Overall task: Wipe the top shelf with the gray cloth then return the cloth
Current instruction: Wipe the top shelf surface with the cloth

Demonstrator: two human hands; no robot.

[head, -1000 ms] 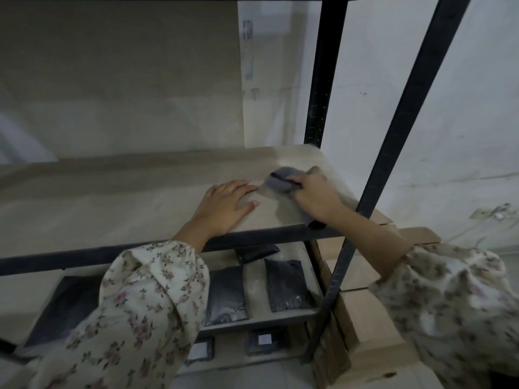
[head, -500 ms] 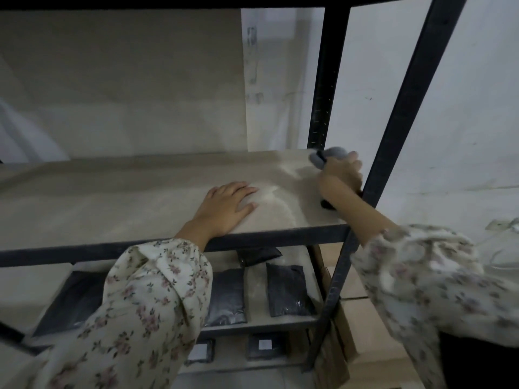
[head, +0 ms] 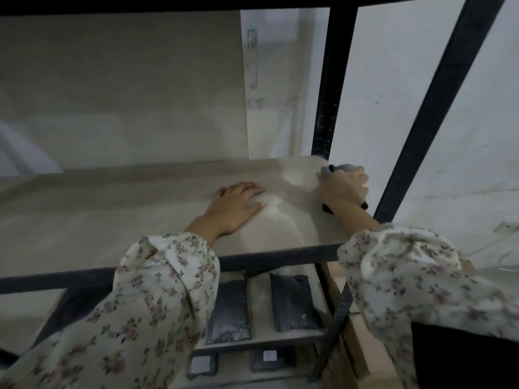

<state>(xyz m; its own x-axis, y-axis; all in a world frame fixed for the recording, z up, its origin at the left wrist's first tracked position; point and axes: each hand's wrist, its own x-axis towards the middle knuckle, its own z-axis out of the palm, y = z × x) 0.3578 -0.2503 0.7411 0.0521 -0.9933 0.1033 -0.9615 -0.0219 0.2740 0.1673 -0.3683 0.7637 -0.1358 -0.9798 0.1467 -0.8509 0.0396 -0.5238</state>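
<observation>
My right grip, clutching the crumpled gray cloth, has swept to the far right corner of the pale board top shelf; my left grip lies flat, released, so wiping goes on.

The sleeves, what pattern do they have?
Cream fabric with small pinkish flowers, clearest on the left sleeve in the head view.
</observation>
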